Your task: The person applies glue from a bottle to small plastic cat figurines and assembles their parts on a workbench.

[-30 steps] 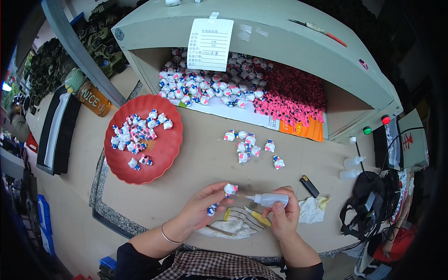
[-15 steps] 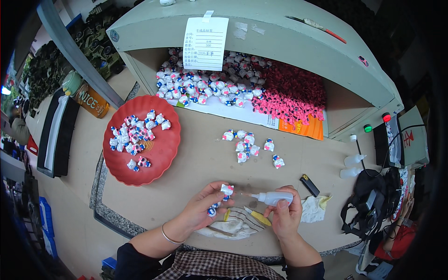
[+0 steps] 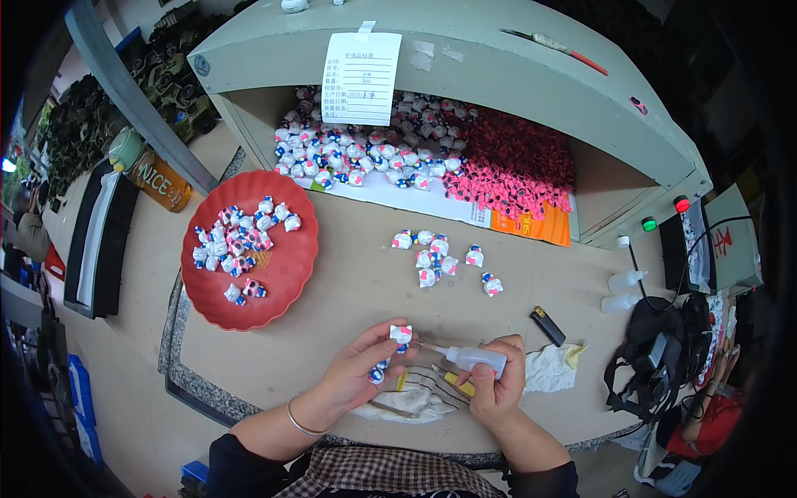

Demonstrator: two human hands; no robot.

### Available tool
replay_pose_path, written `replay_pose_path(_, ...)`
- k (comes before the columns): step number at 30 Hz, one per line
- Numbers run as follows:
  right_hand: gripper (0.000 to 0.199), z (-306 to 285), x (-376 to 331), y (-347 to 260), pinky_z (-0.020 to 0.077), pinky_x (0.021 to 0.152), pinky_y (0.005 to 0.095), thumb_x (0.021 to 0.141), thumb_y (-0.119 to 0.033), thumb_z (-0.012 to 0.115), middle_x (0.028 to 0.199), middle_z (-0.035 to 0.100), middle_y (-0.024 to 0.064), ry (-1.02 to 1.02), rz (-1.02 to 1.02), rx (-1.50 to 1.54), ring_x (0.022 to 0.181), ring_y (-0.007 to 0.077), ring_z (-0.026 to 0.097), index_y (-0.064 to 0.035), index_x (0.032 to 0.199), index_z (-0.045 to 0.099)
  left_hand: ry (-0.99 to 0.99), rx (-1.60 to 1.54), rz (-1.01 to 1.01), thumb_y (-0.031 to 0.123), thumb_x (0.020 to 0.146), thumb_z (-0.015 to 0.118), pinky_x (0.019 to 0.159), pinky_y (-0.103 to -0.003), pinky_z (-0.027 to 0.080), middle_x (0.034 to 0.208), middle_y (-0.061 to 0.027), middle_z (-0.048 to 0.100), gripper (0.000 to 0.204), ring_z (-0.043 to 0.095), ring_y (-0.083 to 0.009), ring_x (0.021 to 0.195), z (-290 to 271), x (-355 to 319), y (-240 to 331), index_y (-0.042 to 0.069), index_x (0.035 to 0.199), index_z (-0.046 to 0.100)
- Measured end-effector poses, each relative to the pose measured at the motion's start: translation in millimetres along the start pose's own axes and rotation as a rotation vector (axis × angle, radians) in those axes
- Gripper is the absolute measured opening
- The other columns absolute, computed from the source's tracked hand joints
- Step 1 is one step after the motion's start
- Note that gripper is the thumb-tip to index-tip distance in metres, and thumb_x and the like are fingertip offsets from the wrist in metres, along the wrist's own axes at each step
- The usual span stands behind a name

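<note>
Between the thumb and fingers of my left hand (image 3: 359,365) is a small white cat figurine (image 3: 401,334) with pink and blue paint. A second white-and-blue figurine (image 3: 378,373) sits lower in the same hand. My right hand (image 3: 498,390) is wrapped round a translucent squeeze bottle (image 3: 476,358). Its thin nozzle points left, its tip at or very near the upper figurine; contact cannot be made out. Below lie a striped white cloth (image 3: 407,405) and a yellow-handled pointed tool (image 3: 452,378), partly covered by my right hand.
A red scalloped tray (image 3: 290,282) of figurines stands left. Several figurines (image 3: 433,257) lie mid-table. The grey shelf (image 3: 465,58) behind holds heaps of white figurines and pink pieces (image 3: 506,187). At right are a black lighter (image 3: 548,326), a white rag (image 3: 556,369), bottles (image 3: 624,280) and a black bag (image 3: 652,357).
My right hand has brought the squeeze bottle left and slightly down, so its nozzle tip is closer to the upper figurine. My left hand stays nearly where it was.
</note>
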State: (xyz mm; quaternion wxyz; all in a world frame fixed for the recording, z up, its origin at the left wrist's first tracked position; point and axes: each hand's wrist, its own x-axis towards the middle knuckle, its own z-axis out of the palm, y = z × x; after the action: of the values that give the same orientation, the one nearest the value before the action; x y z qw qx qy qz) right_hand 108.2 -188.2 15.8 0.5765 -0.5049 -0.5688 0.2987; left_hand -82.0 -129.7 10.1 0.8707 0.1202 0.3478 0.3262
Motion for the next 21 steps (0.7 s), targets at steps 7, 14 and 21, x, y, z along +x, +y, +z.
replay_pose_path(7,0.017,0.3,1.1,-0.1,0.0449,0.046,0.0217,0.084,-0.006,0.047,0.087,0.039,0.0130,-0.016,0.008,-0.012,0.053,0.0126,0.055,0.0033,0.095,0.040,-0.048,0.064,-0.021,0.013,0.087,0.048,0.069,-0.021,0.045,0.112,-0.0034,0.051,0.035,0.053,-0.0133,0.099,-1.3,-1.1,0.6,0.013,0.121,0.044)
replay_pose_path(14,0.017,-1.3,1.6,3.1,0.0427,0.045,0.0208,0.084,-0.008,0.048,0.083,0.042,0.0124,-0.034,-0.031,-0.105,0.051,0.0112,0.053,0.0025,0.094,0.040,-0.045,0.065,-0.029,0.013,0.087,0.047,0.069,-0.021,0.046,0.113,-0.0037,0.051,0.035,0.053,-0.0133,0.098,-1.8,-1.8,0.5,0.012,0.122,0.043)
replay_pose_path(21,0.015,1.5,1.5,3.9,0.0418,0.045,0.0207,0.083,-0.008,0.049,0.082,0.042,0.0123,-0.022,-0.056,-0.131,0.051,0.0103,0.052,0.0020,0.092,0.041,-0.096,0.047,-0.050,0.013,0.088,0.045,0.070,-0.021,0.047,0.113,-0.0063,0.051,0.036,0.053,-0.0136,0.099,-1.1,-2.8,1.1,0.010,0.124,0.040)
